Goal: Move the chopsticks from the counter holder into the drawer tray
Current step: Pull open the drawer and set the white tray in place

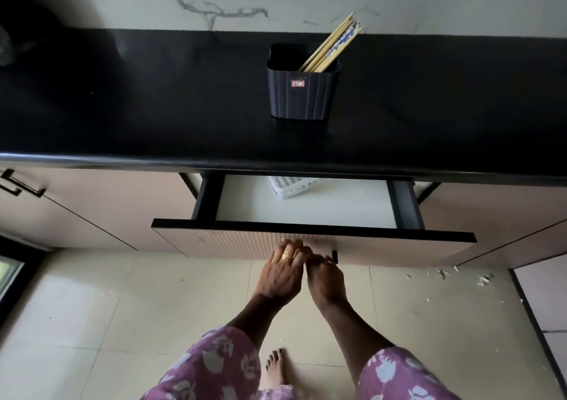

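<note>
A: The bench (153, 108) is black, polished, faintly glossy.
B: The holder (302, 99) is ribbed dark plastic (matt); the chopsticks (333, 43) look pale wood.
A: The drawer front (245, 243) is finely fluted, the tray (291, 189) white plastic.

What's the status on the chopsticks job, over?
Right hand grips the drawer handle, left hand beside it. Chopsticks in the holder on the counter. Drawer partly open, tray half under the counter edge.

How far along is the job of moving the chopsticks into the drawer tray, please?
Done: the drawer is partly open, showing the white tray. In hand: the left hand and right hand grip its handle. Left: the chopsticks stand in the holder on the counter, none moved.
</note>
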A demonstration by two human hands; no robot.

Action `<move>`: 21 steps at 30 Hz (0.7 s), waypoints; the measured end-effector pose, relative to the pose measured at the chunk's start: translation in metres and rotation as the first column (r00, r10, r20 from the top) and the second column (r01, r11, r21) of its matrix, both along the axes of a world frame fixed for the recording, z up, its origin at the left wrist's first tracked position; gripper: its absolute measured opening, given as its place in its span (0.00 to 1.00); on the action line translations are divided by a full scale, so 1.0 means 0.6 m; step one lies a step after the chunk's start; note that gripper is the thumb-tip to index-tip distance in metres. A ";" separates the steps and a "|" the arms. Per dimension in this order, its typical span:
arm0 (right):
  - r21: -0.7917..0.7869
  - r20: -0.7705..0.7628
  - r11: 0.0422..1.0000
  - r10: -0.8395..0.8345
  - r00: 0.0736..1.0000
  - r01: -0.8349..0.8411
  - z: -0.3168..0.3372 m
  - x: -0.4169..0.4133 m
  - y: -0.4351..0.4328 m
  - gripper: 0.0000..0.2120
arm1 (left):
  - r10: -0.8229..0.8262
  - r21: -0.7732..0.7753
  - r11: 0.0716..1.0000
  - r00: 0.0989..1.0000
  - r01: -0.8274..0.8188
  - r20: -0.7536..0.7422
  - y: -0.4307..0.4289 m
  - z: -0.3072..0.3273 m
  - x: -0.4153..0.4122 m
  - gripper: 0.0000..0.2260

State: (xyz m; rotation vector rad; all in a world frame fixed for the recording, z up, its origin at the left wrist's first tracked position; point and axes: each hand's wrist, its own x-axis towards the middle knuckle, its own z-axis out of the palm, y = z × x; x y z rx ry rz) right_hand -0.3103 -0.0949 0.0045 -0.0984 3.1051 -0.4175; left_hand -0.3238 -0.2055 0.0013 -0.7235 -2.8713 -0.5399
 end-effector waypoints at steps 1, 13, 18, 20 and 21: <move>-0.009 -0.088 0.998 0.058 0.994 -0.059 0.004 0.010 0.000 0.04 | 0.019 0.026 1.000 0.999 -0.018 -0.035 0.001 0.011 0.005 0.14; 0.131 -0.265 0.991 0.023 0.964 0.012 0.092 0.102 0.016 0.19 | 0.362 -0.206 0.922 0.917 -0.327 0.169 -0.007 0.071 0.054 0.21; 0.146 -0.231 0.989 0.048 0.972 -0.014 0.104 0.169 0.017 0.19 | 0.359 -0.223 0.923 0.910 -0.314 0.206 -0.006 0.070 0.124 0.20; 0.143 -0.261 0.990 0.052 0.964 -0.014 0.108 0.194 0.014 0.19 | 0.396 -0.217 0.911 0.894 -0.352 0.212 -0.008 0.069 0.150 0.20; 0.143 -0.271 0.990 0.050 0.961 -0.011 0.108 0.206 0.014 0.19 | 0.399 -0.212 0.910 0.891 -0.356 0.218 -0.009 0.068 0.161 0.20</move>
